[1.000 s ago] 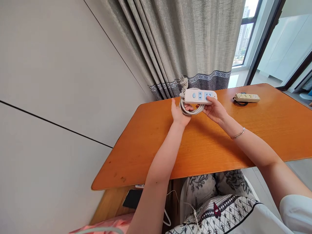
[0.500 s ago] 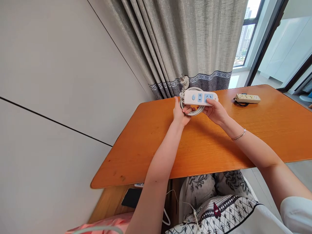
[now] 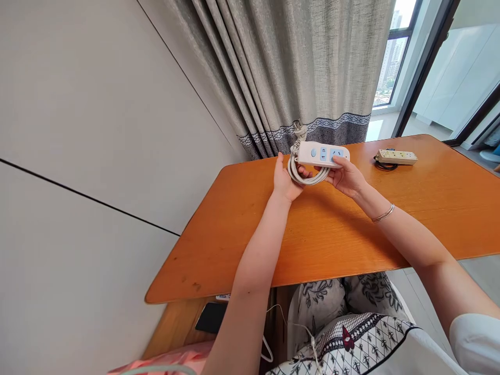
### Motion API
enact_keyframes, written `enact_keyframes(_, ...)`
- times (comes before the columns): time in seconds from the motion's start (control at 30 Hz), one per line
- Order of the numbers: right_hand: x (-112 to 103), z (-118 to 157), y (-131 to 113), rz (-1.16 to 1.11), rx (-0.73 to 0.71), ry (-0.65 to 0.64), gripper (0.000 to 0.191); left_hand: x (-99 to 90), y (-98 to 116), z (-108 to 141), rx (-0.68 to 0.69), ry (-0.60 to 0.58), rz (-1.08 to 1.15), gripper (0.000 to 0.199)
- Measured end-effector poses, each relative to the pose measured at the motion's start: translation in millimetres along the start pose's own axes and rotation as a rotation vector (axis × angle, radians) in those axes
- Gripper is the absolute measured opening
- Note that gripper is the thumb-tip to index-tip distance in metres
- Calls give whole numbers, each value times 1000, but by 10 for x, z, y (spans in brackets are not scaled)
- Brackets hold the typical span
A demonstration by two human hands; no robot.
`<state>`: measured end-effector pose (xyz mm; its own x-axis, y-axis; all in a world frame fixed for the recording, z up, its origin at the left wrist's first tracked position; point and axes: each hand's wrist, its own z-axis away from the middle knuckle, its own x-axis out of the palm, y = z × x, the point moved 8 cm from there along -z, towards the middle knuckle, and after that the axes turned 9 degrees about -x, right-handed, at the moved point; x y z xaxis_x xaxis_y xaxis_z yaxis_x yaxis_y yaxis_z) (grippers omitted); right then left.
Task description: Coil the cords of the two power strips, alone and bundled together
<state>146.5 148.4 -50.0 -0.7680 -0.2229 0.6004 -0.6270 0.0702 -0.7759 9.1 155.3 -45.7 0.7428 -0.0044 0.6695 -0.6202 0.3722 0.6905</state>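
A white power strip (image 3: 318, 153) with light blue socket faces is held above the table. My right hand (image 3: 347, 177) grips its right end, thumb on top and fingers beneath. Its white cable (image 3: 308, 180) hangs in a coil below the strip. My left hand (image 3: 288, 179) is at the left side of the coil, thumb raised and apart from the fingers, which reach behind the cable and are partly hidden. The plug (image 3: 300, 130) sticks up at the strip's left end.
On the orange-brown table (image 3: 219, 234), a second, cream power strip (image 3: 396, 157) with a black cable lies at the back right. A dark phone (image 3: 211, 317) rests on a lower wooden surface at the left. Grey curtains hang behind the table.
My left hand has opened a little and shifted slightly left. The strip has moved slightly right at its left end, and the plug now stands more upright. My right hand keeps its grip.
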Motion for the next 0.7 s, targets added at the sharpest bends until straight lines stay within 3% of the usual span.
enact_keyframes(0.1, -39, -12, 6, 14, -14, 8, 22, -20, 42, -41, 82, 22, -20, 55)
enact_keyframes(0.23, -102, -7, 52, 7, 44, 18, 26, -65, 96, -97, 212, 58, -68, 28)
enact_keyframes(0.4, -323, 101, 96, 0, 117, 87, 24, -138, -176, -216, 153, 172, -188, 4)
enact_keyframes(0.53, -752, 335, -7, 87, 97, 199, 25, -57, -590, -290, 38, 114, -347, 13)
enact_keyframes(0.63, -1252, 612, -205, 175, 118, 338, 24, 10, -810, -268, -62, 21, -580, 21)
enact_keyframes(0.7, -1662, 838, -416, 241, 144, 485, 22, 36, -827, -220, -77, -16, -684, 28)
